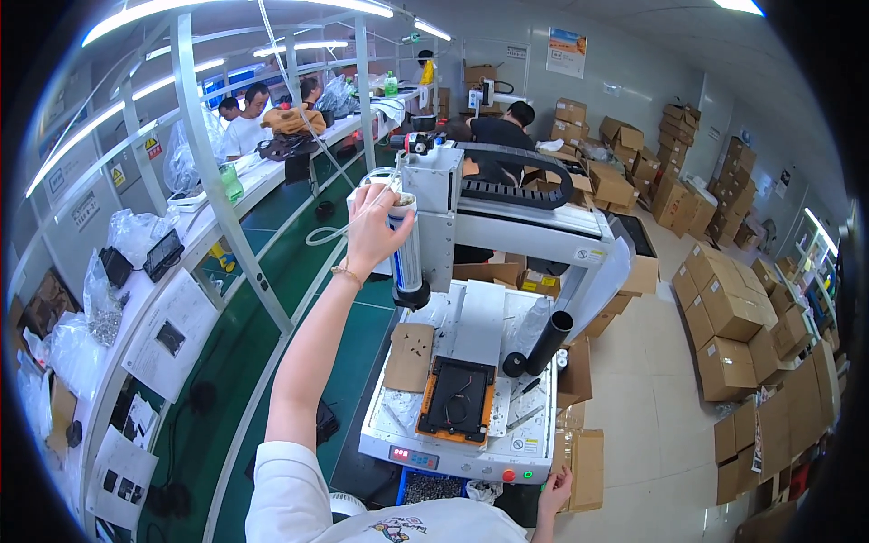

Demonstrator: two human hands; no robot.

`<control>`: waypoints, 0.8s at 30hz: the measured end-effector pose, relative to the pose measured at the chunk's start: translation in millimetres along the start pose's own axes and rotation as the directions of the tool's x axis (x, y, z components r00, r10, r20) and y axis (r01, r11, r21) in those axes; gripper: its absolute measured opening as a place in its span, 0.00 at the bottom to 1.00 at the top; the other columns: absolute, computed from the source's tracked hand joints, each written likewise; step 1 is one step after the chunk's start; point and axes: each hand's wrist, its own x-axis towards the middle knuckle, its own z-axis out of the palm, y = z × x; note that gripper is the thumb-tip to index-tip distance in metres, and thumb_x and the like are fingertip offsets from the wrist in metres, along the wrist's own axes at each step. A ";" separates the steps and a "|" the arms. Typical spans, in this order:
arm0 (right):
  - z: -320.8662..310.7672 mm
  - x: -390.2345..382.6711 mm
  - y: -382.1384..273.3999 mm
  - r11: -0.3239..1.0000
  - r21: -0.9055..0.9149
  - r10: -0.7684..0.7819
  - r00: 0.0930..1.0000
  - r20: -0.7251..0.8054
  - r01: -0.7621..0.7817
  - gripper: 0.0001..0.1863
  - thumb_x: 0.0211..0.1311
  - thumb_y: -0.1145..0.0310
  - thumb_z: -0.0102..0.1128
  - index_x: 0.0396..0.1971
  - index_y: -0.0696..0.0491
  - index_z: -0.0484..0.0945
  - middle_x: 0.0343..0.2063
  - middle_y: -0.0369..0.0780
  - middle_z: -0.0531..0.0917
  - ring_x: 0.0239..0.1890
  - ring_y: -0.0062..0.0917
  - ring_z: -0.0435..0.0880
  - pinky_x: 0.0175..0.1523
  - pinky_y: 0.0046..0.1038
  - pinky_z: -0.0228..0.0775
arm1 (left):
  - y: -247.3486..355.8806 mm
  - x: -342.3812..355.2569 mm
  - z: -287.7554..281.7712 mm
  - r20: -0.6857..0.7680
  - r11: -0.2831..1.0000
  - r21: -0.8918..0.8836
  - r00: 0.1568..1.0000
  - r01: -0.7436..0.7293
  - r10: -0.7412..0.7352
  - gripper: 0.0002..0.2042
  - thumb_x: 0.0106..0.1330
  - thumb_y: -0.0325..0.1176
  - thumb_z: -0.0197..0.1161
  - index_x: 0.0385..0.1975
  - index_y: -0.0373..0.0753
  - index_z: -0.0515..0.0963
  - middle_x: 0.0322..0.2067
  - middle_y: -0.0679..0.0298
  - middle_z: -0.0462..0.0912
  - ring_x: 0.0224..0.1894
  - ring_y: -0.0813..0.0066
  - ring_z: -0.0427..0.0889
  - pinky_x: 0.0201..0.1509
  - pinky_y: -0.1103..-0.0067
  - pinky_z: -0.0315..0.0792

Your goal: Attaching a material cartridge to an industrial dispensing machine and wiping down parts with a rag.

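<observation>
My left hand [374,226] reaches up and is closed around the upper end of a white-and-blue cylinder [409,261] with a black lower end. The cylinder hangs on the head of a benchtop gantry machine [441,172]. Low at the machine's front right corner is my right hand [555,494], its fingers loosely bent and apart, near a green button [528,474]; I see nothing in it. On the machine bed, below the cylinder, a black rectangular part [459,395] with a thin wire lies in an orange fixture [424,416]. Beside it sits a cardboard piece [409,356] with small dark bits.
A black tube [549,344] and a clear bottle [532,324] stand at the bed's right. A blue bin of small dark parts [430,489] sits under the front edge. Cardboard boxes [724,303] are stacked at right. Left runs a cluttered bench [208,222]; several people sit farther back.
</observation>
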 end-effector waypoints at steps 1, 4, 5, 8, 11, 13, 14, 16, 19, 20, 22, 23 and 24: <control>1.2 1.8 1.7 1.000 -0.001 0.005 1.000 0.004 -0.005 0.18 0.61 0.78 0.53 0.51 0.58 0.71 0.26 0.40 0.79 0.27 0.21 0.78 0.33 0.22 0.71 | -2.5 3.0 -1.3 0.024 0.999 0.038 1.000 0.015 -0.016 0.15 0.50 0.41 0.68 0.32 0.38 0.78 0.40 0.57 0.76 0.49 0.57 0.70 0.54 0.65 0.63; 7.4 7.1 0.5 0.998 0.060 -0.005 0.999 -0.048 0.007 0.17 0.61 0.78 0.52 0.51 0.58 0.71 0.25 0.39 0.79 0.26 0.21 0.78 0.33 0.22 0.71 | -3.3 3.1 -0.1 -0.023 0.992 0.002 0.992 0.125 -0.125 0.20 0.49 0.45 0.71 0.32 0.35 0.77 0.41 0.54 0.75 0.50 0.58 0.70 0.54 0.65 0.63; 6.5 8.1 -0.1 0.996 0.084 0.010 0.998 -0.065 -0.004 0.16 0.61 0.78 0.51 0.50 0.59 0.71 0.25 0.39 0.79 0.26 0.21 0.79 0.33 0.22 0.71 | 2.2 3.3 14.3 -0.107 0.964 -0.078 0.959 0.254 -0.262 0.26 0.45 0.50 0.74 0.34 0.33 0.77 0.41 0.50 0.75 0.48 0.56 0.71 0.53 0.66 0.64; 4.5 7.7 -1.0 0.995 0.098 0.033 0.994 -0.108 -0.023 0.15 0.62 0.77 0.51 0.49 0.59 0.71 0.25 0.39 0.79 0.26 0.20 0.79 0.33 0.22 0.71 | 20.9 5.6 51.5 0.049 0.760 -0.238 0.789 0.605 -0.613 0.31 0.41 0.51 0.75 0.38 0.31 0.77 0.43 0.48 0.74 0.48 0.55 0.71 0.53 0.67 0.66; -3.5 2.0 -11.4 0.996 0.061 0.065 0.991 -0.117 -0.058 0.13 0.63 0.75 0.52 0.47 0.59 0.72 0.24 0.39 0.80 0.27 0.21 0.80 0.34 0.22 0.73 | 14.0 1.0 62.9 0.082 0.774 -0.210 0.800 0.597 -0.594 0.31 0.42 0.48 0.74 0.41 0.31 0.76 0.39 0.48 0.80 0.40 0.53 0.79 0.45 0.64 0.72; -0.2 0.9 -12.2 0.999 0.049 0.000 0.991 -0.131 0.006 0.13 0.63 0.73 0.52 0.46 0.59 0.73 0.24 0.40 0.81 0.27 0.23 0.82 0.34 0.25 0.74 | 24.6 8.8 47.0 0.092 0.654 0.033 0.649 0.756 -0.755 0.31 0.45 0.50 0.71 0.45 0.34 0.77 0.42 0.49 0.80 0.46 0.51 0.79 0.51 0.64 0.71; 2.1 3.0 -16.4 1.000 0.026 0.005 0.989 -0.149 -0.001 0.13 0.63 0.72 0.53 0.45 0.59 0.74 0.24 0.41 0.82 0.26 0.24 0.83 0.34 0.26 0.74 | 12.8 8.0 50.6 0.128 0.643 -0.005 0.638 0.766 -0.759 0.31 0.46 0.52 0.70 0.46 0.34 0.77 0.45 0.49 0.79 0.50 0.51 0.77 0.55 0.64 0.69; -3.3 -2.4 -25.9 0.997 0.052 0.065 0.987 -0.148 -0.058 0.12 0.62 0.70 0.53 0.45 0.57 0.75 0.24 0.41 0.83 0.26 0.25 0.84 0.33 0.26 0.74 | -2.0 3.5 60.8 0.089 0.660 0.104 0.654 0.744 -0.751 0.27 0.49 0.51 0.68 0.43 0.35 0.79 0.42 0.52 0.82 0.46 0.53 0.80 0.52 0.64 0.71; -3.6 -3.7 -19.1 0.998 0.023 0.060 0.989 -0.136 -0.057 0.12 0.64 0.73 0.53 0.45 0.60 0.74 0.27 0.44 0.83 0.29 0.24 0.84 0.36 0.25 0.77 | -42.9 -5.2 69.8 0.065 0.795 -0.169 0.811 0.583 -0.581 0.19 0.52 0.40 0.70 0.36 0.30 0.81 0.33 0.51 0.84 0.36 0.60 0.83 0.42 0.66 0.74; -4.1 -3.8 -23.1 0.996 0.044 0.086 0.988 -0.126 -0.081 0.12 0.63 0.74 0.53 0.45 0.60 0.74 0.27 0.43 0.83 0.29 0.24 0.84 0.36 0.25 0.77 | -59.5 -7.3 75.8 0.055 0.800 -0.159 0.814 0.579 -0.578 0.21 0.52 0.44 0.69 0.37 0.30 0.80 0.34 0.52 0.84 0.37 0.60 0.83 0.43 0.66 0.73; -7.4 -5.8 -18.5 0.992 0.085 0.109 0.983 -0.149 -0.097 0.12 0.63 0.74 0.53 0.46 0.59 0.74 0.27 0.42 0.83 0.29 0.22 0.84 0.36 0.24 0.76 | -56.5 -3.4 85.5 0.084 0.848 0.053 0.844 0.527 -0.530 0.23 0.53 0.46 0.68 0.38 0.30 0.80 0.35 0.53 0.84 0.38 0.61 0.82 0.45 0.67 0.72; -7.0 -5.5 -20.5 0.992 0.090 0.101 0.982 -0.161 -0.087 0.12 0.64 0.74 0.53 0.45 0.59 0.75 0.27 0.41 0.83 0.28 0.22 0.83 0.36 0.24 0.76 | -65.2 -4.7 88.0 0.132 0.849 -0.035 0.844 0.527 -0.519 0.24 0.53 0.47 0.67 0.39 0.30 0.80 0.36 0.53 0.84 0.39 0.61 0.82 0.46 0.68 0.72; -6.8 -3.7 -21.9 0.993 0.097 0.085 0.984 -0.159 -0.070 0.11 0.64 0.74 0.53 0.45 0.59 0.75 0.26 0.41 0.83 0.28 0.21 0.83 0.36 0.23 0.76 | -74.8 -5.3 89.8 0.169 0.839 -0.110 0.842 0.533 -0.513 0.24 0.53 0.48 0.67 0.39 0.30 0.80 0.36 0.53 0.84 0.40 0.60 0.82 0.47 0.68 0.71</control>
